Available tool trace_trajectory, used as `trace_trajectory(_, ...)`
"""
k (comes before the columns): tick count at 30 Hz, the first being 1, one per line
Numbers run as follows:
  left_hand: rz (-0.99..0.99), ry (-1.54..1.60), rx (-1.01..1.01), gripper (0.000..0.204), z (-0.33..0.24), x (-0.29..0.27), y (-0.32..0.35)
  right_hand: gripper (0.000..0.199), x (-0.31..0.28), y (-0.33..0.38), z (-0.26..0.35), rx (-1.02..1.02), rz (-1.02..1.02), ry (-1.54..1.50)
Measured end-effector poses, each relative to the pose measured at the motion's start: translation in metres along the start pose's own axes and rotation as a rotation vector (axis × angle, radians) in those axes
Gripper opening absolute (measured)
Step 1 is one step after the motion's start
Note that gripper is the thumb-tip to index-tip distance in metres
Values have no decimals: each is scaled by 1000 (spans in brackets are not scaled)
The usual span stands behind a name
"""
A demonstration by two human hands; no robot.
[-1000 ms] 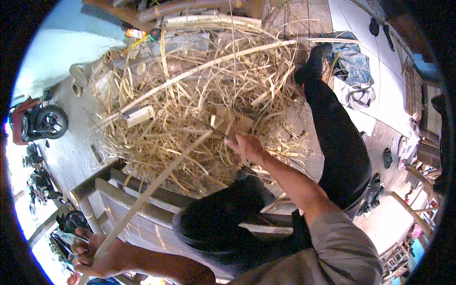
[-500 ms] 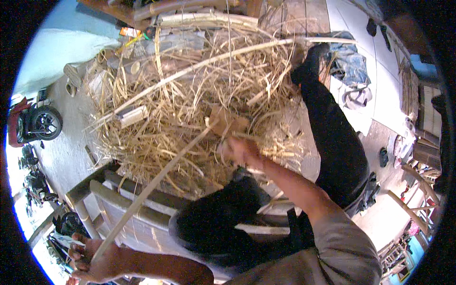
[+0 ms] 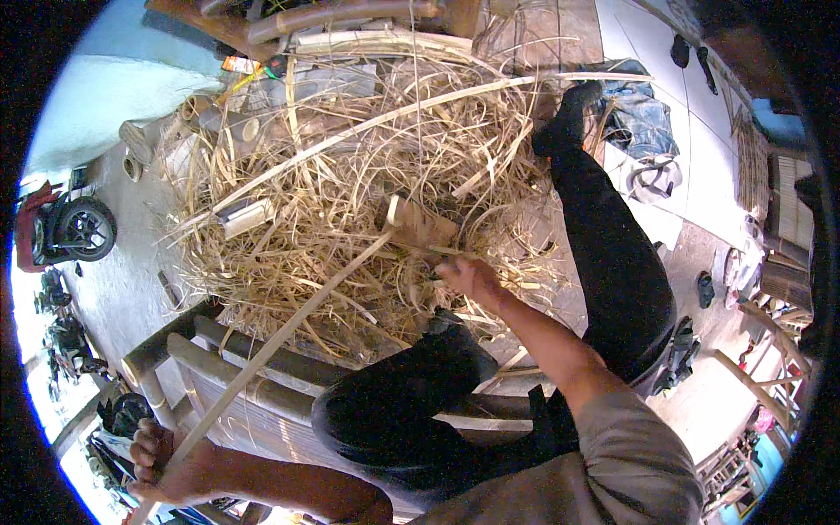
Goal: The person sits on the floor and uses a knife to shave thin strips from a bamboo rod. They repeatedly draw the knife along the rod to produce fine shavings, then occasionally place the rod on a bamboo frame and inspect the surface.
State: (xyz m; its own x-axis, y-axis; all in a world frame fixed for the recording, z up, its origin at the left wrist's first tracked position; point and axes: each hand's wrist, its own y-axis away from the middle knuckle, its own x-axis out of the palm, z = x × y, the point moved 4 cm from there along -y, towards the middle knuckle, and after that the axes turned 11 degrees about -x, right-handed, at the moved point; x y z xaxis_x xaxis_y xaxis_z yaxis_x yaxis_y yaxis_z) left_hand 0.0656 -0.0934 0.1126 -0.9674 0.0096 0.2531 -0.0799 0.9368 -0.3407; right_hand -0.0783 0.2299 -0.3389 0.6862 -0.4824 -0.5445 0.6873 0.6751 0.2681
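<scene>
My left hand (image 3: 164, 461) is at the lower left, its fingers curled around a long, pale bamboo strip (image 3: 284, 332). That strip slants up to the right, and its far end meets a small wooden block (image 3: 423, 226) among the shavings. Just right of the block, my right hand (image 3: 473, 282) is closed. A thin dark edge shows between its fingers and the strip's end, but I cannot make out what it grips. Loose bamboo shavings (image 3: 297, 276) surround the block in a thick heap.
Across the heap lies another long strip (image 3: 376, 116). A short split bamboo piece (image 3: 248, 219) rests at its left. My dark-trousered legs frame the work, over a bamboo bench (image 3: 241, 372). Blue cloth (image 3: 643, 118) lies at the upper right, and a motorbike wheel (image 3: 85, 229) stands far left.
My right hand has moved a little to the right, away from the block. My left hand has shifted slightly upward, still around the strip.
</scene>
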Motion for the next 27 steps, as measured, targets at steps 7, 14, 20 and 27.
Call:
trace_trajectory(7, -251, -244, 137, 44, 0, 22, 22, 63, -27, 1, 48, -34, 122, 104)
trace_trajectory(14, -4, -96, 6, 42, -12, 27, 32, 49, -32, 23, 223, -409, 177, -203)
trace_trajectory(20, -39, -79, 12, 42, -4, 8, 23, 46, -13, 4, 146, -179, 100, 161)
trace_trajectory(27, 122, -84, -65, 45, -2, 0, 10, 57, 1, -1, 76, -54, -60, -147)
